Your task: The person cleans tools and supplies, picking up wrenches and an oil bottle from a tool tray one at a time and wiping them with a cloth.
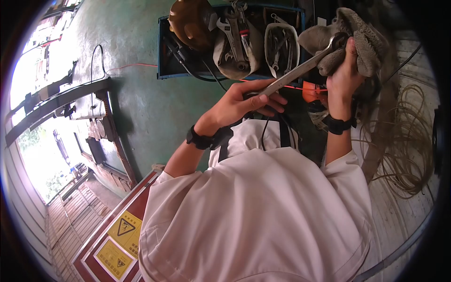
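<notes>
A long flat metal wrench (296, 72) slants up to the right in front of me. My left hand (239, 104) is closed around its lower end, thumb lying along the handle. My right hand (346, 77) is closed on a bunched grey knitted glove (369, 44) at the wrench's upper end, with the thumb pointing up. The glove partly wraps the rounded wrench head (337, 40), so the head's full shape is hidden. Both wrists wear black bands.
Beyond my hands, a blue-edged tray (160, 49) holds a brown rounded object (190, 23) and two pouches of wrenches (238, 51) (282, 47). Orange cable crosses the green floor (136, 94). Coiled tubing (406, 145) lies right; a red board with yellow warning labels (112, 258) stands lower left.
</notes>
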Available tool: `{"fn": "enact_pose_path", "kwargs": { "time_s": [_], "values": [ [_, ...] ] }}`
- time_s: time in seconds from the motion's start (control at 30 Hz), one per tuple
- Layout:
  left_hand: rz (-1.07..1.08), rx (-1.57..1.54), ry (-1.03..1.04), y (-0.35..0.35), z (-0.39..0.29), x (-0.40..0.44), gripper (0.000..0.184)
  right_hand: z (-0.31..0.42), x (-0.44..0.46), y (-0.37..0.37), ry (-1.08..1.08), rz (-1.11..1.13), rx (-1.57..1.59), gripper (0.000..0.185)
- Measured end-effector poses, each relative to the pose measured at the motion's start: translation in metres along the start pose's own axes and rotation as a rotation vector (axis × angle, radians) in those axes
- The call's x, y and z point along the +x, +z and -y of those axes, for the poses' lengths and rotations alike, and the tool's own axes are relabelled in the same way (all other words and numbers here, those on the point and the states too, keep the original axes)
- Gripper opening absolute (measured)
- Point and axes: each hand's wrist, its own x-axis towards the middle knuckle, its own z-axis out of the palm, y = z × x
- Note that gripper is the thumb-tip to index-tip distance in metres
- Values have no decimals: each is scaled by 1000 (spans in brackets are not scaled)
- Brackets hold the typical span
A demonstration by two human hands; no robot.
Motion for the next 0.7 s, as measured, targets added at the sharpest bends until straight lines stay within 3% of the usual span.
{"fn": "enact_pose_path", "kwargs": {
  "time_s": [0.13,0.2,0.27,0.37,0.43,0.47,0.57,0.63,0.7],
  "values": [
    [-134,-89,-67,13,12,-2,51,-37,-6,-38,-390,134,-414,25],
    [-152,-91,-30,14,10,-4,47,-30,-22,-37,-476,244,-428,36],
    [-177,-66,-14,16,3,-4,43,-2,-46,-21,-374,398,-329,48],
    [-225,77,27,21,-8,-4,37,-1,-77,-20,59,641,-263,52],
    [-246,249,99,20,-2,-4,33,4,-90,-14,76,706,-221,50],
    [-226,26,-1,18,-1,-6,35,10,-91,-10,-58,729,-210,48],
    [-202,321,316,11,18,-11,38,14,-76,-13,-375,849,-308,46],
    [-163,262,152,16,5,-22,48,1,-49,-23,-653,939,-336,45],
    [-129,99,-9,22,-8,-27,53,-10,-38,-23,-564,813,-398,45]
  ]
}}
